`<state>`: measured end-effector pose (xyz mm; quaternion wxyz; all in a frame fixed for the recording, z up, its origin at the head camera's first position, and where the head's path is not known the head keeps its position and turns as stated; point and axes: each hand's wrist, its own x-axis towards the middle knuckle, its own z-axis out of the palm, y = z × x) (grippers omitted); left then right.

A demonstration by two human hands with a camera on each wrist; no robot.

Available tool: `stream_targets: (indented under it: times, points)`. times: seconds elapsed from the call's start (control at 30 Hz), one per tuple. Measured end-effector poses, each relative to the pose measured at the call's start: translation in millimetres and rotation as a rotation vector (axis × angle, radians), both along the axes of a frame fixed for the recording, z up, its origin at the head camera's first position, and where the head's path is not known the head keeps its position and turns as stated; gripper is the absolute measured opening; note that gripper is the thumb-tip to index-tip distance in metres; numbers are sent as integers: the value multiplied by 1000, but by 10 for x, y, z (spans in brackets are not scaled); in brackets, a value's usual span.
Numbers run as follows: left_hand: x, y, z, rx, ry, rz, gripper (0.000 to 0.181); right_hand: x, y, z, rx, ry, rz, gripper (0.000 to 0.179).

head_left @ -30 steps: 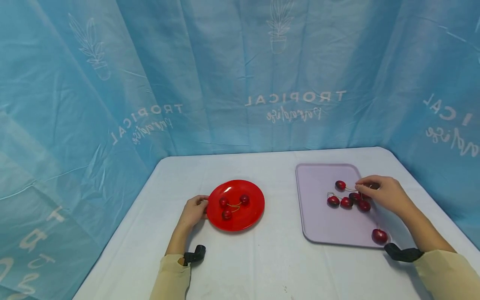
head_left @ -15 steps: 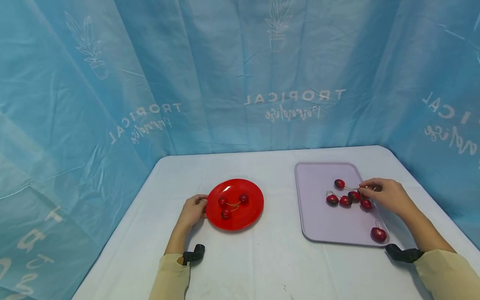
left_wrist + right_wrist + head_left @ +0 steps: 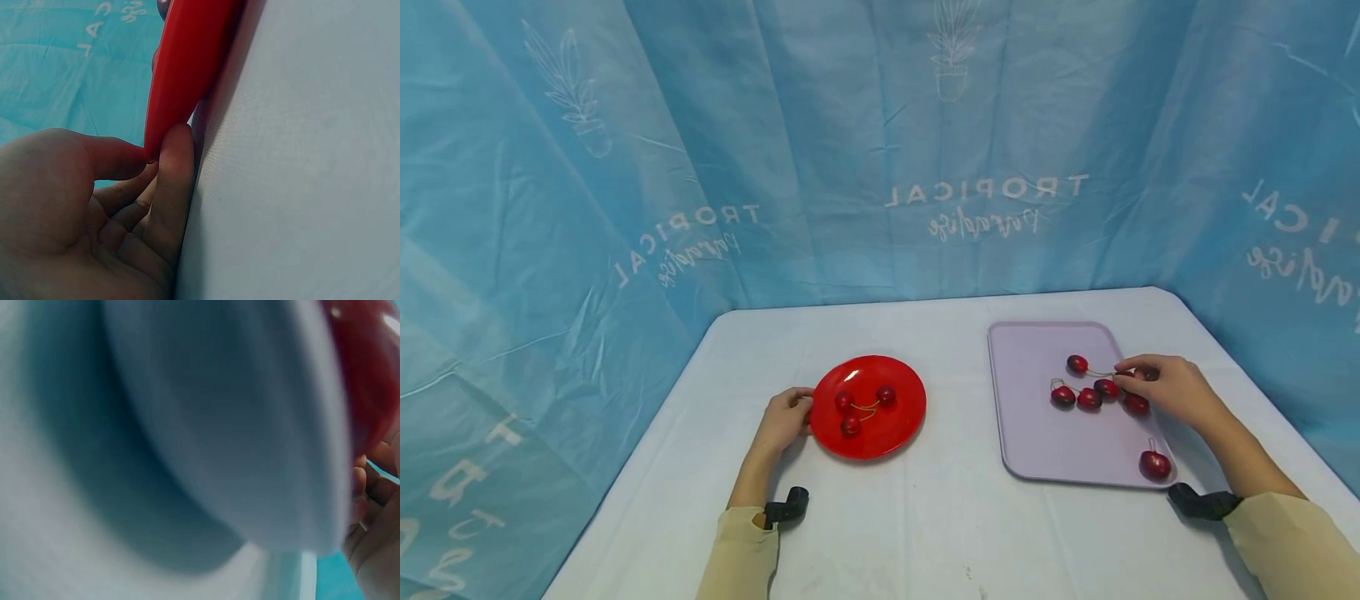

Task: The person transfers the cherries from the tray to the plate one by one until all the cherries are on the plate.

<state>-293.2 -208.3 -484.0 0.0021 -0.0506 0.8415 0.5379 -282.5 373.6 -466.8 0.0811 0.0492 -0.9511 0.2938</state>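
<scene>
The left hand (image 3: 784, 421) pinches the near-side rim of the red plate (image 3: 891, 429) at its left, thumb above and a finger tucked under, between rim and tabletop. The right hand (image 3: 1174, 390) reaches over the right edge of the lilac tray (image 3: 1045, 446), thumb and fingertips drawn close together beside a cluster of cherries (image 3: 1089, 400); whether they hold a stem or fruit, I cannot tell.

Three stemmed cherries (image 3: 850, 427) lie well inside the plate's rim. On the tray, the cluster crowds the right side, leaving a wide span of lilac surface to its left; a lone cherry (image 3: 1154, 466) sits just inside the near right corner. A broad stretch of white tabletop (image 3: 955, 517) separates plate and tray, with a narrower strip right of the tray. Beyond the far edge hangs a blue curtain (image 3: 820, 250).
</scene>
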Motion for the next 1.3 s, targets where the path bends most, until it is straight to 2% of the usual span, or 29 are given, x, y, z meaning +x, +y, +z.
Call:
stream_targets:
  times: [0.5,0.83,1.3]
  points:
    - [-13,-2,2,0,4,-3,31,-13,-17,-33,10,-29,19,47]
    - [-12,-6,-30,2,3,1,31,-140,-65,-19,60,-60,49,38]
    - [-13,-5,-19,10,5,-1,31,-200,-118,114,72,-104,67,37]
